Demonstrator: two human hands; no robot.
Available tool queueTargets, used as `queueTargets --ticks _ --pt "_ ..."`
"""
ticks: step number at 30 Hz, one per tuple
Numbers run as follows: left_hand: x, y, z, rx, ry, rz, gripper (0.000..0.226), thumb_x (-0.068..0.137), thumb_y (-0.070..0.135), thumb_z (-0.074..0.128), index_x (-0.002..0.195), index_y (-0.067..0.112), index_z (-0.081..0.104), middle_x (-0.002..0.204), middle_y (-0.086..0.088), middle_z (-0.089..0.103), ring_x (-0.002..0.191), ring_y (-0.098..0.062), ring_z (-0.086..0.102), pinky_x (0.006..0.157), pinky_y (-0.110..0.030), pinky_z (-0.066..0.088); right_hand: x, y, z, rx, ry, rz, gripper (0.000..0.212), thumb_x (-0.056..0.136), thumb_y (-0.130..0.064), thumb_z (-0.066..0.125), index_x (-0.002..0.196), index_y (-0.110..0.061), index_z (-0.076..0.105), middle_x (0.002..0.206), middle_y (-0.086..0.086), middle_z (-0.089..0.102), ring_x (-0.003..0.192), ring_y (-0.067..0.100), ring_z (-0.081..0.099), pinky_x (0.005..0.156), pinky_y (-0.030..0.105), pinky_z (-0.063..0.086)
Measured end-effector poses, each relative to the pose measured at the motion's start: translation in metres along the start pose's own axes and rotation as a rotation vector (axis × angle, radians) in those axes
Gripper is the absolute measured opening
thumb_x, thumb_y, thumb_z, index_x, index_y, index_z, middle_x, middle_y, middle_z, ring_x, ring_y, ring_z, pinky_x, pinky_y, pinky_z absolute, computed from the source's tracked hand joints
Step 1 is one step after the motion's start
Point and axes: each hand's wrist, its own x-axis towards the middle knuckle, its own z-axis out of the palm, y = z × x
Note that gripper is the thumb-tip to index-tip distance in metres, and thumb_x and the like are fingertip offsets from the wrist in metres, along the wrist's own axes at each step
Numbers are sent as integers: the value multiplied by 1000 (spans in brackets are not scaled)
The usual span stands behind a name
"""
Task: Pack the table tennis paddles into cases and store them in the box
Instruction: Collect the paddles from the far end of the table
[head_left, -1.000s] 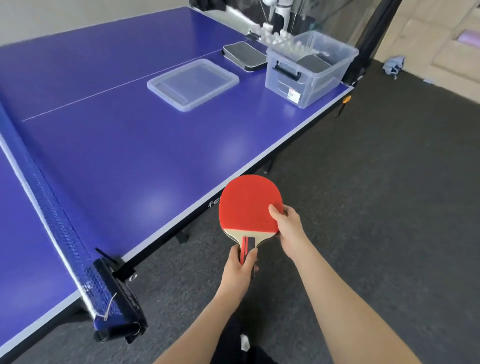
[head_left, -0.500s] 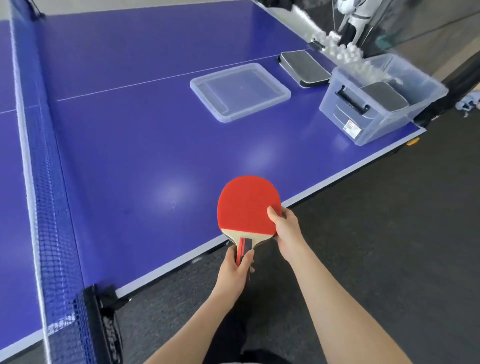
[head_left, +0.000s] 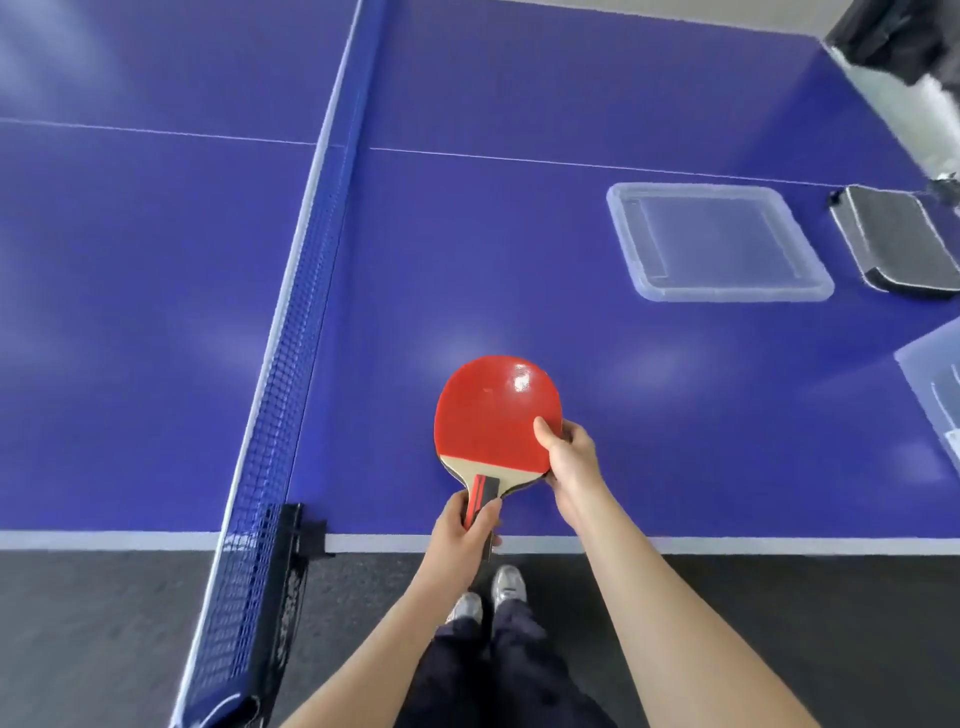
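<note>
Paddle (head_left: 493, 410), held over the table's (head_left: 727, 483) near edge by left hand (head_left: 467, 525) closed round its handle and right hand (head_left: 569, 457) pinching its blade rim, could drop if either grip slackens in transit.

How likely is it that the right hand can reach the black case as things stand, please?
Probably not yet: the right hand pinches the paddle, and the black case lies far to the right, beyond the lid.

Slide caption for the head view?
Over the table, left hand grips the handle of the red paddle, right hand pinches its edge; clear lid and black case lie at right.
</note>
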Motion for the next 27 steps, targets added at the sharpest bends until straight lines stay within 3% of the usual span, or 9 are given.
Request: queueTargets --ticks 3,10,21,27 --pt "8 4 -24 -38 105 -14 16 97 26 52 103 12 54 86 -5 63 68 -9 60 55 -11 46 14 -2 36 -35 -79 12 34 87 -32 67 113 -15 54 115 6 65 104 23 64 95 46 51" --pt "29 9 -69 -126 263 -38 19 96 26 54 104 9 59 85 -7 67 70 -18 61 64 -27 48 35 -10 103 -99 -216 36 27 89 -28 65 108 -14 54 111 7 66 103 24 64 95 44 52" --pt "66 11 -111 -113 365 -94 28 97 27 53 109 4 62 91 -7 67 66 -10 64 54 -14 47 65 -10 163 -134 -248 83 35 87 -28 67 117 -13 54 113 6 65 101 21 64 93 41 53" --pt "70 8 -114 -77 418 -101 23 94 29 58 87 8 60 75 -10 42 69 -18 40 48 -16 30 67 -5 169 -181 -218 105 39 89 -29 65 120 -10 52 113 6 64 103 22 63 93 39 52"
